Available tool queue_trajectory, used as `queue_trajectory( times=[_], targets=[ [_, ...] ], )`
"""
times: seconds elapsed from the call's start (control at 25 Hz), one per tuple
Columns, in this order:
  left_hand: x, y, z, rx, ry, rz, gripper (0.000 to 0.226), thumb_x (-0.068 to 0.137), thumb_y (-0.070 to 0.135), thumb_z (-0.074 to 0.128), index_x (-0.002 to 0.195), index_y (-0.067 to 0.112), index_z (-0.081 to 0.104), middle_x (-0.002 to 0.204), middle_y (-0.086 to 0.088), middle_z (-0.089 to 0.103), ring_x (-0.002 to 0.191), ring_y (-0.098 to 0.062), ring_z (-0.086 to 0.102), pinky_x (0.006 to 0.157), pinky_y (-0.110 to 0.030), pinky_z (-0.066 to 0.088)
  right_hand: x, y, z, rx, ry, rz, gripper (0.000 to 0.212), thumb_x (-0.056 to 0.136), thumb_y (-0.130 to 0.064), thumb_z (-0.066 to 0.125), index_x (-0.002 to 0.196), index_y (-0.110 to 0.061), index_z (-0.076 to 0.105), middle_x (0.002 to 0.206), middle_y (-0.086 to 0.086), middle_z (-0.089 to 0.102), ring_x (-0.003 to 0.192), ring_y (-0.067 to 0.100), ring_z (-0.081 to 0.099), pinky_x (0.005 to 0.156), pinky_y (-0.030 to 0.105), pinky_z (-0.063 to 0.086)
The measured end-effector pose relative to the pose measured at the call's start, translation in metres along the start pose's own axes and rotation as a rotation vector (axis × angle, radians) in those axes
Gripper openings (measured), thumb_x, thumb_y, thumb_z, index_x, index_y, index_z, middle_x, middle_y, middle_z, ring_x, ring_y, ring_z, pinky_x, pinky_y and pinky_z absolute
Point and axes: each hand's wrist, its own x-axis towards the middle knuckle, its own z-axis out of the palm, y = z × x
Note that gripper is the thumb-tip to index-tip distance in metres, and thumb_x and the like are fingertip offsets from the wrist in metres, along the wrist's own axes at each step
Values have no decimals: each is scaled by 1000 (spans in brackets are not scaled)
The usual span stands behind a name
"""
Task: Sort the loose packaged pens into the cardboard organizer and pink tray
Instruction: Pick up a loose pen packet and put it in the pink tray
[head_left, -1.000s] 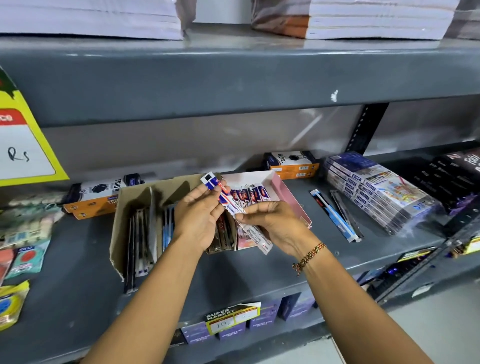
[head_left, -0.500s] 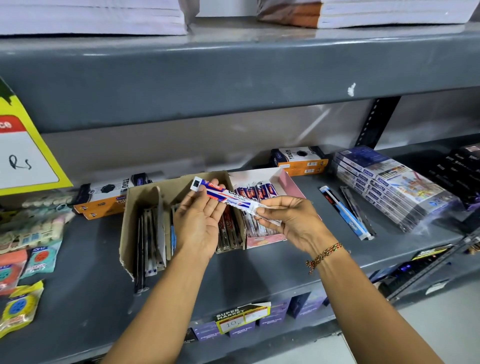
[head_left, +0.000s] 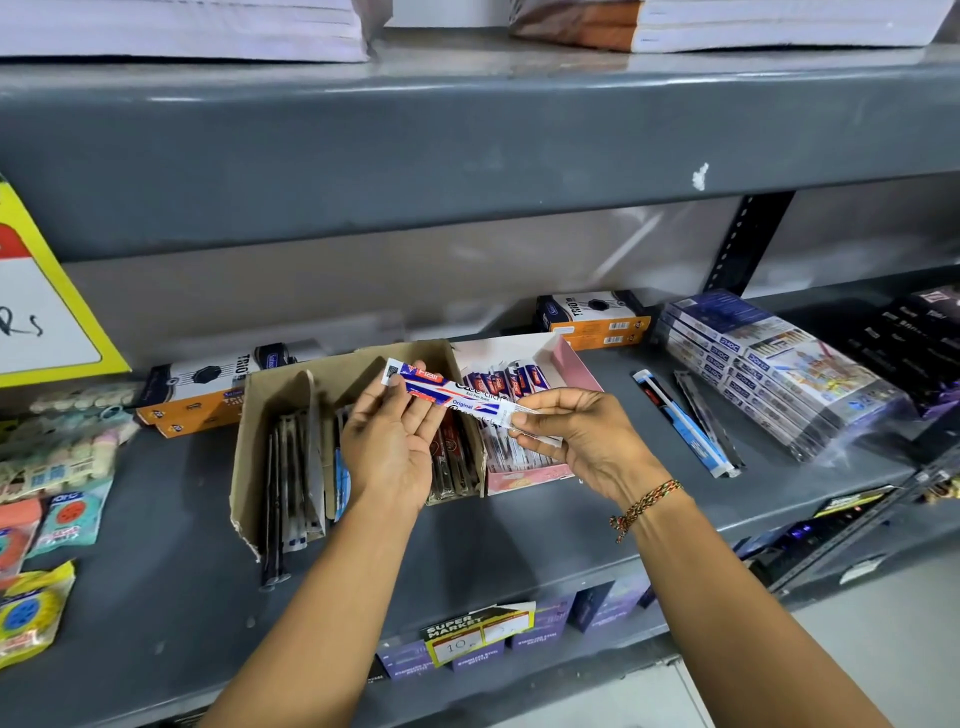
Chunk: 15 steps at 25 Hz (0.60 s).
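A white, red and blue packaged pen (head_left: 457, 396) is held across both hands above the containers. My left hand (head_left: 389, 436) pinches its upper left end and my right hand (head_left: 576, 436) grips its lower right end. Below my left hand stands the cardboard organizer (head_left: 270, 410), with dark pen packs upright in its compartments. The pink tray (head_left: 571, 364) sits against its right side and holds several red and blue packaged pens (head_left: 504, 382). Two loose packaged pens (head_left: 685, 426) lie on the shelf to the right of the tray.
The grey shelf (head_left: 156, 545) carries orange and black boxes (head_left: 592, 317) at the back, stacked blue packs (head_left: 769, 369) on the right and small packets (head_left: 62, 467) on the left. The upper shelf overhangs. Price tags (head_left: 478, 631) hang on the front edge.
The packaged pen has turned from a steep diagonal to nearly level between my hands, and both hands have risen slightly over the organizer and tray.
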Motion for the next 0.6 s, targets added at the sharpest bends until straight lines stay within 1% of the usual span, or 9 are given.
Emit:
queue_trajectory(
  times=[0.08,0.16,0.24,0.32,0.4,0.48,0.52,0.56,0.6],
  targets=[
    [2,-2,1,8,19,2,16,92,1,47,85,11,57,77,-7,73,93,-27,67,68,-34,58,-1,1,0,-33,-18,-5,22,73,15,65,71,-7,68,56,1,73,52,13,70,58,24,60],
    [2,-4,5,26,2,5,15,92,0,45,88,10,56,89,-11,67,101,-28,63,74,-36,58,-1,2,2,-120,-34,-31,21,74,12,66,78,-8,70,58,-2,73,55,12,68,57,21,58],
    [4,-7,10,53,-25,10,14,92,0,45,90,9,55,95,-15,65,104,-30,61,84,-40,55,1,2,3,-239,-28,-84,17,74,6,71,83,-8,72,63,-4,72,63,12,64,63,20,54],
    [5,-10,17,97,-47,19,13,92,0,45,96,7,56,99,-17,64,107,-32,59,91,-43,51,1,2,2,-334,-33,-114,11,73,-1,73,80,-9,74,67,-4,71,68,10,62,69,18,50],
    [9,-14,23,191,-79,38,14,92,0,46,97,8,56,102,-18,62,104,-31,59,94,-44,49,1,-1,-2,-389,-43,-112,7,74,-4,73,78,-10,74,68,-4,71,68,6,62,75,13,49],
    [16,-16,28,349,-143,59,13,93,4,47,94,12,57,101,-13,62,93,-24,62,89,-38,49,1,-4,-10,-373,-1,-108,11,75,-3,72,73,-13,74,62,-9,71,70,6,62,82,18,48],
    [19,-17,31,434,-176,60,13,93,10,49,103,12,56,105,-10,62,93,-20,63,89,-37,48,3,-5,-15,-350,46,-111,13,76,-1,71,74,-13,74,62,-10,72,73,8,62,86,21,47],
    [22,-17,34,532,-197,60,25,93,18,50,117,14,51,114,-7,59,101,-19,60,93,-39,48,7,-5,-20,-314,106,-118,14,77,1,69,76,-12,74,66,-7,74,77,10,63,90,25,47],
    [26,-16,37,641,-214,68,40,92,28,50,130,18,40,125,-3,54,112,-20,55,99,-42,45,11,-4,-24,-297,186,-120,13,78,3,67,79,-10,72,76,0,76,82,14,64,94,27,47]
  ],
)
